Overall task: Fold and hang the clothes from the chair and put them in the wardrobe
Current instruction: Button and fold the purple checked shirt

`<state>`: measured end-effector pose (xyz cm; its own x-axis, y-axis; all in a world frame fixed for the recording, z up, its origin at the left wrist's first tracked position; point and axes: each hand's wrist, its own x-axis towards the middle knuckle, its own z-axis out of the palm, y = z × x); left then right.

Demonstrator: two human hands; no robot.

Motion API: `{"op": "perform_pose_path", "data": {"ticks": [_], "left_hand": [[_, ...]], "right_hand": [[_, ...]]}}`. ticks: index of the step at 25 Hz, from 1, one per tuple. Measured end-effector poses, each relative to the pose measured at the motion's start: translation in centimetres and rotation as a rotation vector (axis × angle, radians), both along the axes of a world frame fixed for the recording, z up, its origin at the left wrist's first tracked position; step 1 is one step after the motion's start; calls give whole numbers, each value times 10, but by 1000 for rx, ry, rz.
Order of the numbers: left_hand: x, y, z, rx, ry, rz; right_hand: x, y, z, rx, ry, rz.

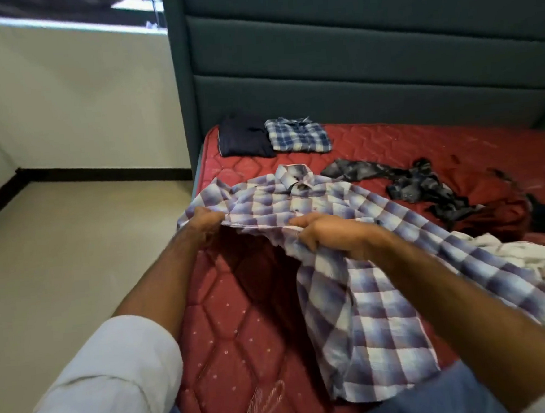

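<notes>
Both hands gripping plaid shirt (312,200), red mattress (240,321)

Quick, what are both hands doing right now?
Left hand: grips the edge of the purple checked shirt.
Right hand: grips the same shirt, fingers curled into the fabric.
</notes>
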<state>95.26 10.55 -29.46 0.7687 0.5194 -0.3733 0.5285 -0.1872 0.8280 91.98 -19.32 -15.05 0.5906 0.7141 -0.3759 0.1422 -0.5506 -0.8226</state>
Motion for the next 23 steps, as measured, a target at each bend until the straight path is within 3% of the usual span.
{"op": "perform_pose_path", "data": {"ticks": [4, 7, 8, 9, 15, 19, 23], "left_hand": [[-25, -58, 29, -397, -68, 109], [-27, -92, 73, -554, -395, 246], [-24, -96, 89, -519, -480, 283], [-24, -99, 107, -456, -555, 287], [-29, -100, 224, 510, -988, 167], [-47, -128, 337, 891, -1175, 261], [-74, -158, 442, 1015, -1298, 443]], "right_hand": [[0, -44, 53, 53, -33, -9], [5, -80, 88, 97, -28, -17], [6, -94, 100, 115, -34, -27], [8, -107, 111, 138, -63, -44], [42, -190, 193, 286, -480, -266], [60, -234, 260, 316, -764, -359], [53, -258, 334, 458, -969, -490]]}}
